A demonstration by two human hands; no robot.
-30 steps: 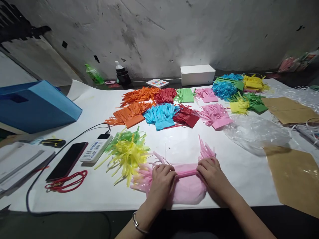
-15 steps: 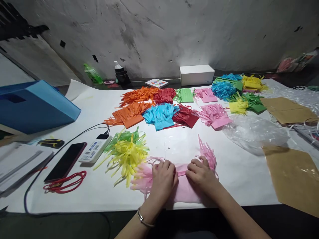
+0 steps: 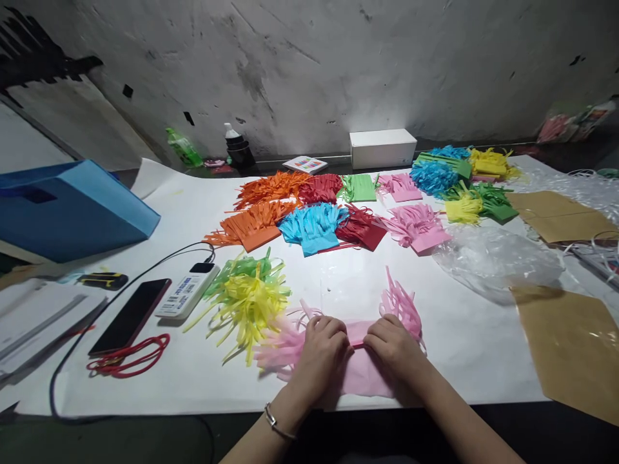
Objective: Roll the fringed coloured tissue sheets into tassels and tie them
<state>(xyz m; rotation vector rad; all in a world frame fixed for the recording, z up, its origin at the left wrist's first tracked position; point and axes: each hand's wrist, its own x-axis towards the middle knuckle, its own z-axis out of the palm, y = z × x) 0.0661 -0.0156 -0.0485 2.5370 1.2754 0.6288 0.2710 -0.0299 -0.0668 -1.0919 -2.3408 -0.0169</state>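
A sheet of pink fringed tissue paper (image 3: pixel 365 377) lies flat near the table's front edge, with cut strips spreading out at its left and right ends. Across its middle runs a narrow pink fold or roll. My left hand (image 3: pixel 324 351), with a bracelet at the wrist, is closed on the left part of that fold. The fingers of my right hand (image 3: pixel 394 348) are curled onto the same fold a short gap away. The fingertips are partly hidden. Just left of the pink paper is a yellow fringed tissue bunch (image 3: pixel 249 299), overlapping a green one (image 3: pixel 236 274).
Behind lie rows of fringed bundles, including an orange one (image 3: pixel 261 225) and a blue one (image 3: pixel 314 229). At left are a phone (image 3: pixel 130 316), a cabled white power bank (image 3: pixel 186 293) and a blue box (image 3: pixel 77 212). Clear plastic (image 3: pixel 493 258) and brown paper (image 3: pixel 570 348) lie right.
My left hand has shifted slightly right along the fold, so the gap between my hands is narrower. The whole view has moved a little.
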